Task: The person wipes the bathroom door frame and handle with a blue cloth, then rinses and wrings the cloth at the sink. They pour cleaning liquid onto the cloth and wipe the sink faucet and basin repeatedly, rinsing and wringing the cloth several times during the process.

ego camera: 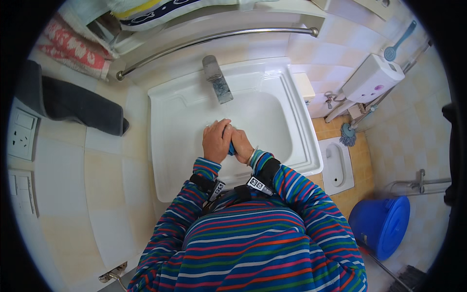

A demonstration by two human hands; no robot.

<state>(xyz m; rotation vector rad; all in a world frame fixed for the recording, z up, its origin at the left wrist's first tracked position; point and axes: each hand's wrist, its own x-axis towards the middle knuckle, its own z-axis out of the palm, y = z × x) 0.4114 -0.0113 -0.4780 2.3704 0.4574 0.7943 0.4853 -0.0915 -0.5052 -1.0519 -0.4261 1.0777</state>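
My left hand [216,141] and my right hand [240,144] are pressed together over the white washbasin [184,127], just below the faucet [218,82]. Between the palms they hold a dark blue item [231,148], perhaps a cloth. Only a small part of it shows, so I cannot tell its kind for sure. The skin of both hands looks wet. A pale bracelet [252,155] circles my right wrist.
A metal towel rail [219,35] runs above the basin. On the left hang a dark grey towel [82,98] and a red-and-white towel [73,45]. To the right are a squat toilet [335,166], a mop [348,135], a white water heater [374,78] and a lidded blue bucket [379,226].
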